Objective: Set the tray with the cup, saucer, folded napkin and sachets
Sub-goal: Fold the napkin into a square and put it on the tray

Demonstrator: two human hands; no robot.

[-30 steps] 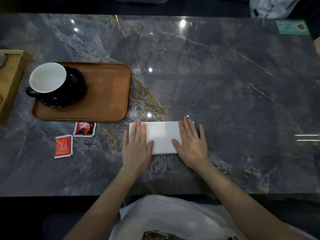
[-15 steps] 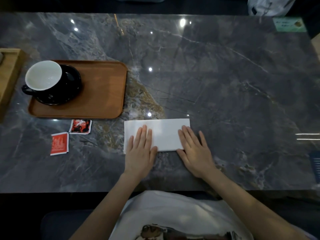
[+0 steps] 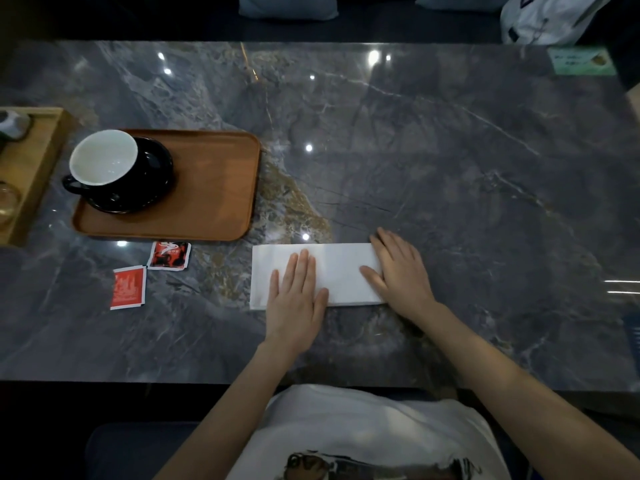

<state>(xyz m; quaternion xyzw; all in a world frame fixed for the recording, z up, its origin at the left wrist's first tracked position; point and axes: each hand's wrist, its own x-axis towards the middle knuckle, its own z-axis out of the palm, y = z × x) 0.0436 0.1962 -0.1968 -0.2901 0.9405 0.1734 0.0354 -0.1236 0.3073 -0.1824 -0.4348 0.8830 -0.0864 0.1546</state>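
A white napkin, folded into a long rectangle, lies flat on the grey marble table near its front edge. My left hand rests flat on the napkin's left half, fingers together. My right hand presses flat on its right end. A brown tray sits to the left and farther back. On the tray's left part stands a black cup with a white inside on a black saucer. Two red sachets lie on the table just in front of the tray.
A light wooden tray with small items stands at the far left edge. A green card lies at the table's back right corner. A white bag sits beyond the table's far edge.
Both hands slid along the napkin: the right hand moved out to its right end, the left hand stayed on the left half. The napkin remains flat in place.
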